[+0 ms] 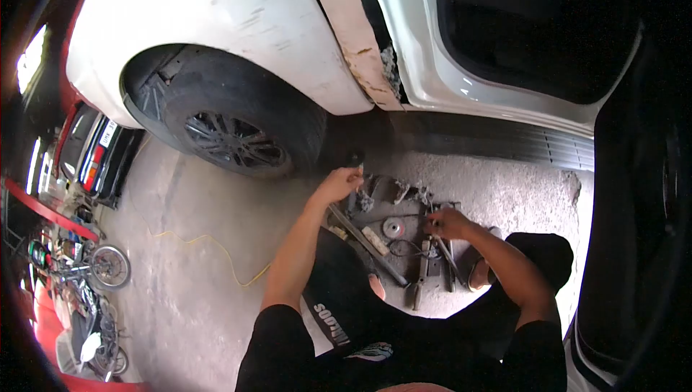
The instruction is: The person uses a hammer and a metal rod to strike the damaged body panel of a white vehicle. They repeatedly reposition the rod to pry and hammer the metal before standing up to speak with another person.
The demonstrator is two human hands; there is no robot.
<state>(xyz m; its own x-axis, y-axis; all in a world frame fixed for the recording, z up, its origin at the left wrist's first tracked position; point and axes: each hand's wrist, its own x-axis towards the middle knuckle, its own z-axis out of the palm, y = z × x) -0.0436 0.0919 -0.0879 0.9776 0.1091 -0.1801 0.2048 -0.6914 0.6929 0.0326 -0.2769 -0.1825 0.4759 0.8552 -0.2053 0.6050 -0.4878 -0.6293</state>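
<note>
My left hand (340, 184) reaches in under the car's side, its fingers closed near a small dark piece; what they grip is too small to name. My right hand (448, 225) is low over the tools, fingers curled together, with their contents hidden. Between the hands, a round disc with a reddish centre (393, 228) lies on the floor. Beside it are a long metal bar (369, 246), a pale block-like piece (375, 241) and grey crumpled scraps (366, 203). A dark elongated tool (425, 268) lies below my right hand.
Above stands a white car (238, 14) with a scuffed panel and a black-rimmed wheel (234, 140). Its side step (497, 143) overhangs the concrete. A yellow cord (216, 244) crosses the floor at left. Further off are motorcycles (101, 269) and a dark car (101, 154).
</note>
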